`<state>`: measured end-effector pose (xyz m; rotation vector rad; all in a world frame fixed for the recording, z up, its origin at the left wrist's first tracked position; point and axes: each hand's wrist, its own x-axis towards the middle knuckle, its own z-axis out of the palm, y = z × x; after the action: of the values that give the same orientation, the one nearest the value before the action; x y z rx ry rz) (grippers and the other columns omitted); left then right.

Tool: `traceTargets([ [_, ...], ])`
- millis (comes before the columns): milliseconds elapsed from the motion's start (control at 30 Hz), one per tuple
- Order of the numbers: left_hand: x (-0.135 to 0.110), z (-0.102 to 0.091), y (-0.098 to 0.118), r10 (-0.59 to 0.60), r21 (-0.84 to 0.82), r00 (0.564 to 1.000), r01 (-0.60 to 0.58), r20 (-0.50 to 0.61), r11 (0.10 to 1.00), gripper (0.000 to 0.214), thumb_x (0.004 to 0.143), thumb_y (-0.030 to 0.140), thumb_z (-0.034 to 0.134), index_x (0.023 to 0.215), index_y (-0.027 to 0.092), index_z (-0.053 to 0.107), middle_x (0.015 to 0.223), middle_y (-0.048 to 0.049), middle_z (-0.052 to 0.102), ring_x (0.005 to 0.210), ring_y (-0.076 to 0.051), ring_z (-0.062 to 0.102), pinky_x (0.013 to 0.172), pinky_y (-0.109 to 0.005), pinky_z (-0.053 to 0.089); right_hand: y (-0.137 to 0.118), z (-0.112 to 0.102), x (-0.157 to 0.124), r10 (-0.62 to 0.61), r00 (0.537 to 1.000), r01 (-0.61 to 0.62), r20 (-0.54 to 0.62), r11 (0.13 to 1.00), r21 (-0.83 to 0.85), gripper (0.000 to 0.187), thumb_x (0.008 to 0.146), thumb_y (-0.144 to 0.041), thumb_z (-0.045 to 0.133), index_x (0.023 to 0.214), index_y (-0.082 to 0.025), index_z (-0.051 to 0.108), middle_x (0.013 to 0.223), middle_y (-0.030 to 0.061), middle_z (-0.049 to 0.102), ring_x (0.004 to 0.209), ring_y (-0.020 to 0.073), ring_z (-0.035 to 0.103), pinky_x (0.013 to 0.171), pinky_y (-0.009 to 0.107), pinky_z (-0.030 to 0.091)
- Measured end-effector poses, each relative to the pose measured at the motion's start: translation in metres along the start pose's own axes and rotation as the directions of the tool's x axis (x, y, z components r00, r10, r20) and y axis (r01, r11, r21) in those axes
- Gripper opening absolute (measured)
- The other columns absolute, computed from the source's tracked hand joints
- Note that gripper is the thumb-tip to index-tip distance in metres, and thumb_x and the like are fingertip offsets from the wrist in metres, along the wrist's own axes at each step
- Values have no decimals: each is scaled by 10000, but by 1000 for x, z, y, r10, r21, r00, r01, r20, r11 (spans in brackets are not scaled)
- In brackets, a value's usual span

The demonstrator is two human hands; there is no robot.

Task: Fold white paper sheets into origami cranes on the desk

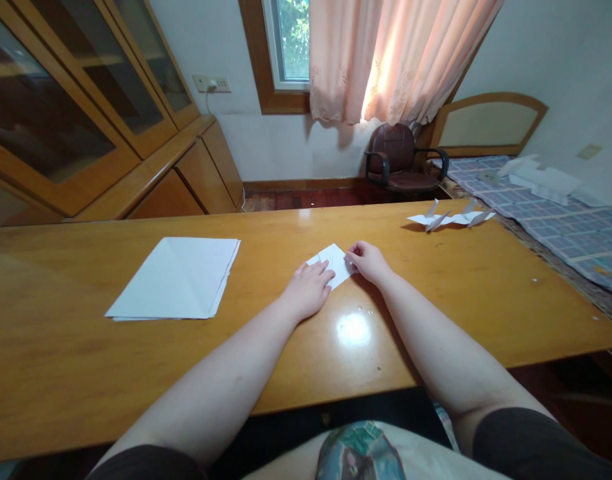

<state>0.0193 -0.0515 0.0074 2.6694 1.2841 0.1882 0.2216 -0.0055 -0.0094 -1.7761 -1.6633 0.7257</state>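
Observation:
A small folded white paper (335,261) lies on the wooden table (86,353), near its middle. My left hand (307,289) rests flat on the paper's near left part, fingers stretched out and pressing it down. My right hand (368,259) pinches the paper's right edge with curled fingers. Both forearms reach forward from the table's near edge.
A stack of white sheets (179,277) lies to the left. Several folded paper cranes (449,217) sit at the table's far right. Behind stand a dark office chair (401,161), a wooden cabinet (86,113), a curtained window and a bed (566,220) on the right.

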Motion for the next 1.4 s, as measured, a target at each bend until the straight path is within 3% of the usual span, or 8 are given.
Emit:
traceTargets([
  [133, -1, 5, -6, -111, 63, 994, 110, 10, 992, 464, 918, 401, 440, 1367, 286, 441, 1430, -87, 436, 1273, -281, 404, 1072, -498, 237, -3, -4, -5, -205, 977, 211, 66, 971, -113, 94, 790, -215, 570, 801, -163, 649, 755, 25, 654, 673, 130, 547, 641, 234, 407],
  [267, -1, 4, -2, -216, 120, 976, 219, -36, 968, 453, 906, 408, 464, 1346, 302, 472, 1228, -103, 555, 1123, -291, 472, 977, -453, 318, -10, 1, -10, -345, 918, 378, 196, 911, -165, 144, 826, -195, 551, 850, -173, 691, 829, 43, 659, 763, 144, 568, 715, 244, 418],
  [367, 2, 3, -1, -252, 126, 967, 255, -42, 959, 421, 908, 375, 466, 1324, 316, 494, 1161, -99, 549, 1074, -278, 468, 936, -427, 332, -15, 8, -13, -392, 882, 447, 263, 873, -198, 171, 848, -202, 538, 868, -173, 706, 879, 63, 655, 810, 150, 584, 756, 245, 425],
  [533, 5, 4, 0, -278, 124, 959, 283, -53, 951, 410, 901, 366, 476, 1307, 315, 507, 1149, -96, 529, 1050, -273, 458, 898, -409, 355, -20, 10, -17, -395, 867, 473, 304, 845, -249, 204, 858, -204, 514, 866, -170, 715, 886, 72, 655, 818, 155, 596, 765, 240, 431],
  [800, 3, 3, 2, -280, 85, 959, 283, -45, 955, 411, 903, 353, 460, 1307, 295, 505, 1162, -113, 525, 1070, -292, 456, 896, -425, 365, -29, -4, -25, -412, 812, 541, 414, 796, -269, 217, 794, -148, 528, 829, -183, 739, 865, 61, 687, 790, 169, 603, 752, 247, 433],
  [1400, 3, 4, 1, -268, 133, 961, 276, -72, 952, 401, 897, 361, 466, 1288, 297, 527, 1134, -102, 540, 1021, -285, 473, 857, -412, 388, -33, -13, -30, -415, 773, 592, 479, 743, -311, 233, 764, -151, 534, 820, -204, 753, 842, 58, 705, 728, 169, 597, 671, 246, 405],
])
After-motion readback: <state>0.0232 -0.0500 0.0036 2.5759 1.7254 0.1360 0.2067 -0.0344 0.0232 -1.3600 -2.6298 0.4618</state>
